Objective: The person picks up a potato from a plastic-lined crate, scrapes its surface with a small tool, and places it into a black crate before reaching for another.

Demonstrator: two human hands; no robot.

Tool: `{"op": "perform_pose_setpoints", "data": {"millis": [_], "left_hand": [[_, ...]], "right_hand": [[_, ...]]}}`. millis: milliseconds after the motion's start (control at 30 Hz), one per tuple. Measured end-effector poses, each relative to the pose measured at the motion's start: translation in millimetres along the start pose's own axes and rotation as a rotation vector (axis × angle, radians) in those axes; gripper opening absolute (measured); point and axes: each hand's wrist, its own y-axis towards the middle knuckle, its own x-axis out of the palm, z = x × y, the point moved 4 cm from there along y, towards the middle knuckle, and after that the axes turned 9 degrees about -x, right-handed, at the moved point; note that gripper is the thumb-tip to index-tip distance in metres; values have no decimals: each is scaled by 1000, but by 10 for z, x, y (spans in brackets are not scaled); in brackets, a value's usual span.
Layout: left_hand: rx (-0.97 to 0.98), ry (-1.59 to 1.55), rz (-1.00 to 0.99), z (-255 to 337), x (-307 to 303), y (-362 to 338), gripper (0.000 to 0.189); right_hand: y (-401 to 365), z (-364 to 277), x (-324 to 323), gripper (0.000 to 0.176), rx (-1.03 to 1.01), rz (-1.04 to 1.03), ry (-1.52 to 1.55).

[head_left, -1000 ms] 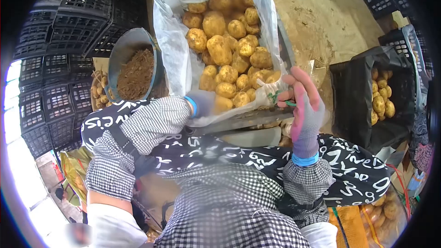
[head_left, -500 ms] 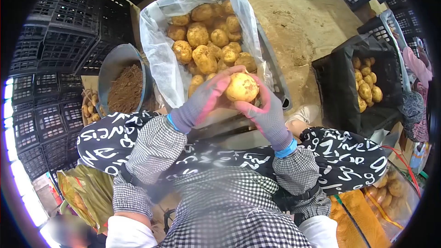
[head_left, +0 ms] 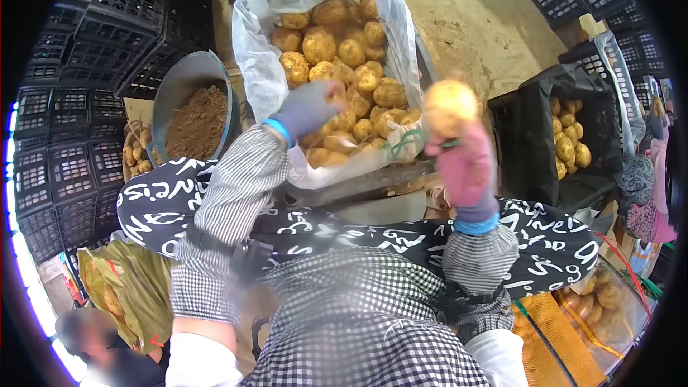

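Observation:
In a pink and grey glove, my right hand (head_left: 467, 165) grips a large round potato (head_left: 451, 107), raised to the right of the lined crate; both are smeared by motion. My left hand (head_left: 309, 109), gloved in grey, reaches over the potatoes (head_left: 351, 52) in that crate. Its fingertips overlap the heap and are blurred, so I cannot tell whether they hold one. A white translucent liner (head_left: 252, 50) covers the crate's walls. The potatoes inside are yellow-brown with patches of soil.
A blue-grey bucket (head_left: 228, 100) of brown soil stands left of the lined crate. At the right, a black-lined crate (head_left: 512, 129) holds smaller potatoes. Black plastic crates (head_left: 118, 36) are stacked at the left. A person (head_left: 107, 347) is at the lower left.
My hands have parted. The right one has carried the potato up and to the right, while the left has let go of it and moved left over the crate.

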Motion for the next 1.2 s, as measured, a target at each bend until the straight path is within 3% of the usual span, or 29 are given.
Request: {"op": "perform_pose_setpoints", "data": {"millis": [33, 67, 100, 133, 200, 300, 400, 500, 600, 667, 800, 867, 900, 967, 1000, 1033, 1100, 1167, 1200], "left_hand": [[-20, 385, -53, -218, 197, 130, 55], [-80, 547, -251, -277, 368, 121, 54], [-144, 706, -451, -352, 553, 68, 53], [-106, 691, -484, -646, 872, 136, 49], [-76, 705, -458, -1090, 1337, 210, 42], [-134, 725, -239, -1082, 1382, 93, 38], [26, 893, -308, -1177, 1428, 234, 40], [65, 745, -384, -834, 981, 180, 44], [-106, 426, -434, -165, 205, -34, 47], [-230, -332, -435, -251, 61, 2, 48], [88, -875, -550, 360, -300, -374, 70], [280, -991, -542, 577, -281, -629, 73], [373, -1050, -537, 681, -266, -739, 75], [124, -1151, -648, 849, -143, -821, 70], [-3, -1198, -704, 926, -86, -874, 68], [-27, -1195, -653, 993, -74, -956, 63], [-90, -1226, -719, 878, 139, -908, 62], [-155, -1284, -762, 809, 319, -858, 61], [-129, -1339, -807, 823, 345, -844, 61]], "right_hand": [[18, -202, -81, 44, -72, 85, -92], [-1, -508, -29, 44, -231, 66, -70], [-33, -879, -109, 49, -278, 228, 14], [-75, -1249, -185, 57, -337, 386, 90], [-315, -2027, -370, 54, -512, 516, -15], [-873, -2906, -600, 50, -756, 550, -604], [-1299, -3219, -798, 47, -820, 670, -1013], [-1469, -3289, -923, 43, -831, 730, -1192], [-1424, -3244, -864, 40, -834, 701, -1277], [-1353, -3202, -762, 38, -846, 628, -1313], [-937, -2815, -424, 35, -788, 326, -1305], [-604, -2329, -151, 36, -666, 155, -1292], [-384, -1922, 14, 39, -506, 60, -1302], [-58, -1098, 236, 46, -146, -45, -1142], [-38, -795, 343, 47, 47, 63, -828], [-11, -557, 283, 54, 35, -29, -917], [30, -324, 301, 64, 92, -45, -811], [13, -272, 322, 67, 215, 117, -423], [9, -259, 280, 66, 218, 117, -437]]}}
